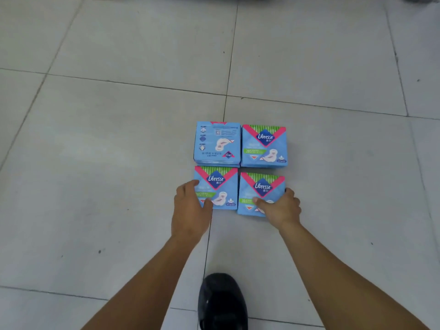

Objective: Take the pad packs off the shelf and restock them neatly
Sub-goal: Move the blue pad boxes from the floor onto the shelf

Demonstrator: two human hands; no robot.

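We are looking straight down at a pale grey tiled floor (pixel 119 163) through a head-worn camera. Nearest to us, at the bottom edge, the toe of a black shoe (pixel 222 303) is pointing forward between two bare forearms that are reaching out ahead.

A little further on, the left hand (pixel 190 210) is curling round the near left corner of a square, light-blue plastic-wrapped pad pack with a pink chevron and a dark-blue brand diamond (pixel 220 186), thumb lying on its printed face and fingers wrapping its left edge. Beside it, the right hand (pixel 278 208) is gripping a matching light-blue pad pack (pixel 259 194) the same way, thumb on top, fingers bending round the right edge. These two packs are lying flat on the floor, just beside each other.

Beyond them, two more are completing a square of four: a light-blue pack lying back side up, showing small print and diagrams (pixel 216 142), on the left, and a face-up pack with the same pink chevron (pixel 264 146) on the right. No shelf is showing.

We are judging the packs to be light, soft and squashy, with a smooth film that may be slippery. Holding each by opposite edges, not the face alone, is looking safest, and squeezing gently should be keeping corners crisp.
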